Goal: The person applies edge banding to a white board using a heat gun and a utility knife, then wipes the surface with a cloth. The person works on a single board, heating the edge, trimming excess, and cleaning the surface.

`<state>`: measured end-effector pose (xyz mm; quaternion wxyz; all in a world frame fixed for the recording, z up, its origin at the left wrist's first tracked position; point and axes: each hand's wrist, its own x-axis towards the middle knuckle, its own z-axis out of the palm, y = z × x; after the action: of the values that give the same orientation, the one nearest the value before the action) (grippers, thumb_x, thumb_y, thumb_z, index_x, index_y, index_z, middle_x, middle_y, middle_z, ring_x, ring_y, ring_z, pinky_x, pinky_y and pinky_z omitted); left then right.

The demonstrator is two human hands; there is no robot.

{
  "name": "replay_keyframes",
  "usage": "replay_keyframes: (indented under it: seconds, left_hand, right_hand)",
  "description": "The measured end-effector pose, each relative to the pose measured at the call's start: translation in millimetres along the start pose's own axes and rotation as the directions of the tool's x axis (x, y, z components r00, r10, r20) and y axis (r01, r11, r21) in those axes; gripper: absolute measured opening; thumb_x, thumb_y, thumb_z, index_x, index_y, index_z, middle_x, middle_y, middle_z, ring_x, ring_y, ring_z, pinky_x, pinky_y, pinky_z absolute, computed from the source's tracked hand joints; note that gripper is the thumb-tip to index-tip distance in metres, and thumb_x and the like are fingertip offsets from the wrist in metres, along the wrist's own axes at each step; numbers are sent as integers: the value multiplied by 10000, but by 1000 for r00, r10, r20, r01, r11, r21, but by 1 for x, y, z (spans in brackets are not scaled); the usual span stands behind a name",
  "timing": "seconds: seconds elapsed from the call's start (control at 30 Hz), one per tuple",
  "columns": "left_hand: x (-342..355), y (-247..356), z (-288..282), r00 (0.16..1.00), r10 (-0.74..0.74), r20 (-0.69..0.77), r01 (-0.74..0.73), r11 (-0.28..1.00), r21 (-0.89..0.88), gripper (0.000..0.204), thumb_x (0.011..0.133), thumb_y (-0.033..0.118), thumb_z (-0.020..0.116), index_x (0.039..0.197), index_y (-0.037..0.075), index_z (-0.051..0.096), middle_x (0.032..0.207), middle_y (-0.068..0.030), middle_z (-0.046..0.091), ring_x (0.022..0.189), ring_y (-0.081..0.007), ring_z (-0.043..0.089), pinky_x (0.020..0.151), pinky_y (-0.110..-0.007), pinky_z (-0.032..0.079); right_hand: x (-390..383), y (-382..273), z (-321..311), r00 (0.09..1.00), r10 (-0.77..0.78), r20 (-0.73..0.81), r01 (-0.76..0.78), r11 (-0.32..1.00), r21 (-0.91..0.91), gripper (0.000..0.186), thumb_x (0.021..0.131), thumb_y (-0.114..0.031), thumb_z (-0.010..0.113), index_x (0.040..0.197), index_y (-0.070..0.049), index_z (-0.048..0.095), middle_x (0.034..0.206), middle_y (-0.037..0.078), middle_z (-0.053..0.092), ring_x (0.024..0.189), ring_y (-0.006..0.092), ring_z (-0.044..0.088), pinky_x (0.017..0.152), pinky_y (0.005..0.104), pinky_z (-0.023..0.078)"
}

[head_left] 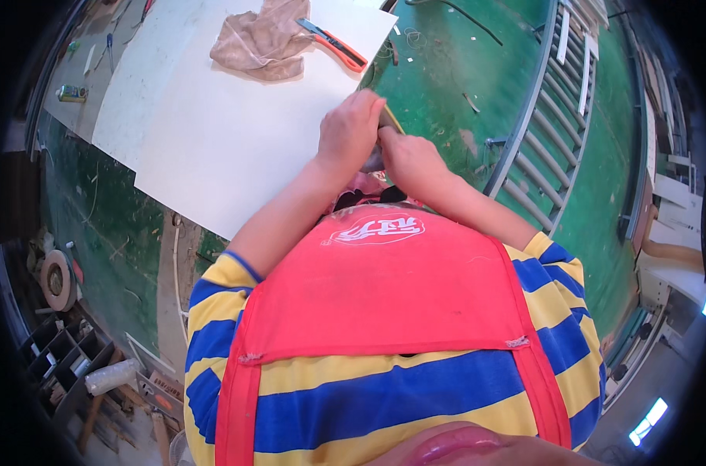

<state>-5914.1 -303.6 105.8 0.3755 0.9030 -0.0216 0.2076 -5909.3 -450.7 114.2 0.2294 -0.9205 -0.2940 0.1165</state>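
Observation:
My left hand [348, 130] is closed at the right edge of the white board [205, 140], its fingers curled out of sight. Close beside it my right hand [416, 161] is closed too, knuckles up. A thin, flat brownish piece with a yellow edge [392, 119] shows between the two hands; its kind and most of its length are hidden. Beyond my hands, an orange utility knife [341, 49] lies on the board, partly against a crumpled pinkish-brown cloth [261, 45].
A metal roller conveyor [545, 128] stands to the right on the green floor [446, 70]. At the far left, a small can [71, 94] lies on a worktop. Lower left are a tape roll [58, 280] and a black divided bin [64, 356].

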Motion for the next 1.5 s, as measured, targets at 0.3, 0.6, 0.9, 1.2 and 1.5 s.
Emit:
replay_keyframes:
  seconds: [0.3, 0.6, 0.9, 1.2, 1.5]
  left_hand:
    - [-19, 36, 23, 998, 45, 40, -27, 929, -369, 93, 936, 150, 608, 940, 74, 554, 740, -165, 643, 675, -392, 641, 549, -441, 482]
    - [35, 37, 38, 947, 312, 72, -272, 903, -333, 56, 930, 106, 573, 946, 66, 538, 706, -197, 609, 678, -413, 618, 562, -467, 477]
    - [19, 48, 31, 943, 328, 48, -302, 909, -287, 57, 925, 126, 554, 929, 78, 522, 694, -181, 605, 655, -401, 614, 554, -490, 472]
    - [-4, -39, -13, 991, 57, -125, -66, 996, -67, 241, 861, 109, 671, 1074, 50, 575, 962, -154, 613, 896, -341, 613, 777, -399, 501]
    - [60, -163, -37, 958, 0, -285, 88, 951, 296, 516, 856, 174, 649, 1319, 33, 470, 1364, -191, 459, 1312, -393, 384, 1093, -471, 313]
  right_hand:
    - [26, 46, -20, 894, 438, 95, 1, -213, 977, 191, 932, -133, 523, 1069, -50, 627, 990, 75, 663, 871, 196, 644, 792, 334, 526]
    - [143, 102, 10, 940, 255, -225, -40, 740, 672, 307, 905, -173, 565, 1168, -24, 621, 1040, 121, 675, 909, 194, 639, 806, 319, 502]
    - [147, 50, 17, 945, 178, -275, 155, 494, 855, 307, 932, -161, 502, 1187, -49, 631, 1161, 132, 659, 1031, 268, 636, 854, 362, 504]
    - [203, 56, 31, 888, -83, -453, 140, 986, 95, 387, 837, -355, 678, 1109, -79, 669, 1074, 132, 626, 981, 303, 609, 866, 416, 479]
    - [255, 33, 43, 997, -14, -76, -1, 981, -195, 303, 882, -296, 605, 1101, -91, 563, 1100, 177, 590, 1066, 346, 587, 897, 442, 470]
